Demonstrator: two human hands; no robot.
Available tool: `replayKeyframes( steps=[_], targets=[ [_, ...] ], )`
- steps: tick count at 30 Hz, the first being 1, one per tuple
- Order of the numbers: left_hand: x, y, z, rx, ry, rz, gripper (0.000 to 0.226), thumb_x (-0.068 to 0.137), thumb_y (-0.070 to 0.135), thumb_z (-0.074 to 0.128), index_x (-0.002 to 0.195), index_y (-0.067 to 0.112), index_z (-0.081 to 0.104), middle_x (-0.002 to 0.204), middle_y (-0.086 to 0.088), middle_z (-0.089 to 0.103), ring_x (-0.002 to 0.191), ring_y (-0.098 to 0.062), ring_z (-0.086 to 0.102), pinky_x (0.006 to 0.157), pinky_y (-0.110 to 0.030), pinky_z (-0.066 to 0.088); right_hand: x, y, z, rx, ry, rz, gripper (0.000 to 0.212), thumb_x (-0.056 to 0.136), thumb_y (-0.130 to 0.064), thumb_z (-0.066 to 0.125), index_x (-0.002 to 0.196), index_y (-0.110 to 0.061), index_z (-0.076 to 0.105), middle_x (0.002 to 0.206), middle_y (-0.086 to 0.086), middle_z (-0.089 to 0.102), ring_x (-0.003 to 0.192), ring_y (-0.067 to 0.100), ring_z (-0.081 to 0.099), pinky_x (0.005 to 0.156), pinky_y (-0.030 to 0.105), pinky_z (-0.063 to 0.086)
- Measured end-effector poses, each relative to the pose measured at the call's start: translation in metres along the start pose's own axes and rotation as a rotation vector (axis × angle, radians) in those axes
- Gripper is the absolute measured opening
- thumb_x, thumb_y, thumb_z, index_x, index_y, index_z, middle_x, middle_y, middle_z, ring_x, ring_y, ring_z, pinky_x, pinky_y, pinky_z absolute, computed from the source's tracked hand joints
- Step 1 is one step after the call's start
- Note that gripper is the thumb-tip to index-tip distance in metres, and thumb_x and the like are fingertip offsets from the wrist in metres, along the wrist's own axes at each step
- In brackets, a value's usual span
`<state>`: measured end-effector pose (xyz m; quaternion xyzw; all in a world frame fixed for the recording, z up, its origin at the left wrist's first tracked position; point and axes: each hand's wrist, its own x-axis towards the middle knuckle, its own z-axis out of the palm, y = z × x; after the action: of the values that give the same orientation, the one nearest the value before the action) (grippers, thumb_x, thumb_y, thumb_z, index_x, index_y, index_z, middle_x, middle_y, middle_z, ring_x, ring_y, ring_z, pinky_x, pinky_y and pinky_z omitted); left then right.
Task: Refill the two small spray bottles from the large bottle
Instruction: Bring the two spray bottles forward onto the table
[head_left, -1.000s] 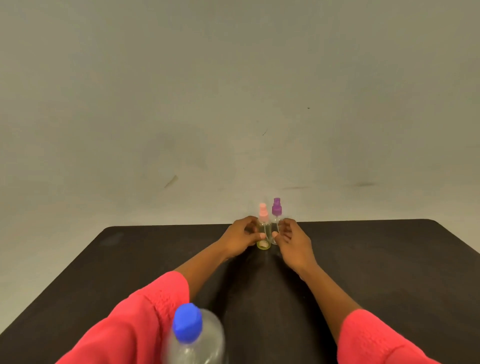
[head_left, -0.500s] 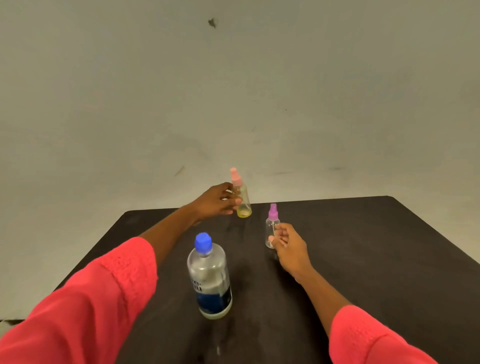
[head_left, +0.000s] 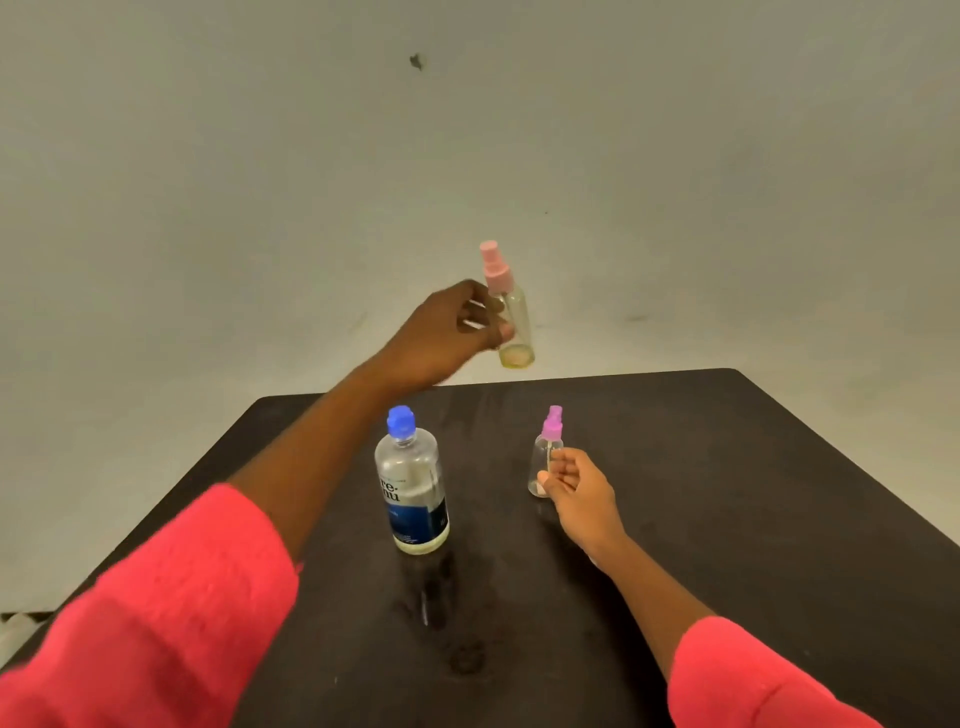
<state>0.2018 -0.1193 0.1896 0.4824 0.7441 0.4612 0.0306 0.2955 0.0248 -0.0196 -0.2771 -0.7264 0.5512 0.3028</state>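
Observation:
My left hand (head_left: 447, 332) holds the pink-capped spray bottle (head_left: 511, 317) up in the air above the table's far edge; a little yellowish liquid sits at its bottom. My right hand (head_left: 579, 488) grips the purple-capped spray bottle (head_left: 545, 460), which stands upright on the table and looks empty. The large clear bottle (head_left: 413, 486) with a blue cap and a dark blue label stands between my arms, capped and partly filled.
A dark table (head_left: 727, 519) with rounded far corners carries everything. A wet-looking smear (head_left: 441, 613) lies on it in front of the large bottle. A plain pale wall (head_left: 260, 182) rises behind.
The two spray bottles stood together at the far edge. My left hand has lifted the pink-capped one off the table; my right hand has drawn the purple-capped one nearer.

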Motion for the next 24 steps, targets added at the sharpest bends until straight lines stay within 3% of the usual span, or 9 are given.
replayKeyframes(
  steps=[3,8,13,20,24],
  targets=[
    [-0.038,-0.003,0.026,-0.045,-0.037,-0.003,0.026,0.085,0.025,0.068,0.108,0.016,0.058,0.102,-0.001,0.066,0.095,-0.016,0.065,0.084,-0.028,0.052,-0.008,0.003,-0.011,0.013,-0.067,-0.008,0.022,0.089,-0.015,0.064,0.11,-0.019,0.058,0.104,-0.005,0.062,0.099,0.006,0.059,0.083,0.017,0.046],
    [-0.1,-0.047,0.092,-0.024,0.008,-0.188,0.019,0.083,0.023,0.068,0.095,0.028,0.054,0.091,0.009,0.066,0.084,-0.006,0.063,0.075,-0.017,0.049,-0.022,0.009,-0.028,0.034,-0.123,-0.037,0.021,0.088,-0.012,0.065,0.106,-0.02,0.059,0.102,0.0,0.064,0.098,0.011,0.062,0.085,0.022,0.051],
    [-0.127,-0.083,0.132,0.123,0.114,-0.35,0.022,0.088,0.031,0.061,0.105,0.031,0.047,0.097,0.012,0.062,0.087,-0.005,0.059,0.081,-0.028,0.05,-0.03,0.008,-0.032,-0.001,-0.119,-0.048,0.027,0.087,-0.015,0.067,0.112,-0.022,0.057,0.105,-0.006,0.064,0.1,0.006,0.061,0.09,0.022,0.05],
    [-0.121,-0.094,0.14,0.185,0.181,-0.374,0.028,0.091,0.035,0.057,0.115,0.029,0.044,0.104,0.012,0.06,0.092,-0.007,0.058,0.082,-0.031,0.051,-0.036,0.005,-0.031,-0.038,-0.11,-0.07,0.031,0.087,-0.016,0.068,0.114,-0.024,0.056,0.106,-0.013,0.062,0.102,0.001,0.06,0.087,0.015,0.048],
    [-0.117,-0.096,0.141,0.152,0.218,-0.406,0.034,0.091,0.034,0.057,0.122,0.028,0.043,0.11,0.009,0.062,0.096,-0.007,0.059,0.084,-0.033,0.052,-0.037,0.004,-0.029,-0.085,-0.107,-0.099,0.032,0.084,-0.019,0.071,0.111,-0.026,0.056,0.105,-0.013,0.062,0.101,0.004,0.06,0.091,0.021,0.05]
  ],
)
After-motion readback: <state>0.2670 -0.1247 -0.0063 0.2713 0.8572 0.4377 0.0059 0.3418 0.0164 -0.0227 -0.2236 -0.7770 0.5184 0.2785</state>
